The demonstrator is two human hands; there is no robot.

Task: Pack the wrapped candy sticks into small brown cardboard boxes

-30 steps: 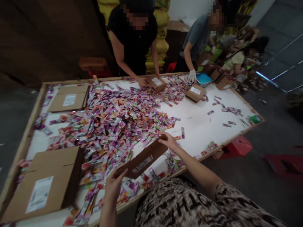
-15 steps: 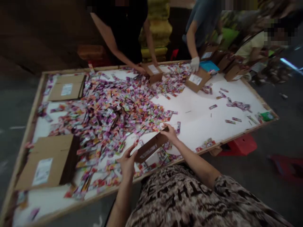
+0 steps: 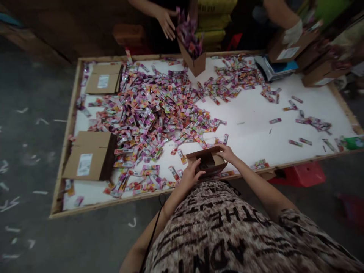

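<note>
Head view: The left hand (image 3: pixel 192 176) grips the left end of a brown box (image 3: pixel 212 167), thumb and fingers slightly parted around its wall; the right hand (image 3: pixel 226 153) curls its fingers over the right end. The box, mouth up, is at the table's (image 3: pixel 250 136) near edge (contact with the tabletop cannot be told). Opening-out appears complete; no packets (image 3: pixel 153 110) show inside. Stacks of folded boxes (image 3: pixel 88 151) lie at left. Open room extends rightward; the wooden rim (image 3: pixel 113 203) bounds the near side.
</note>
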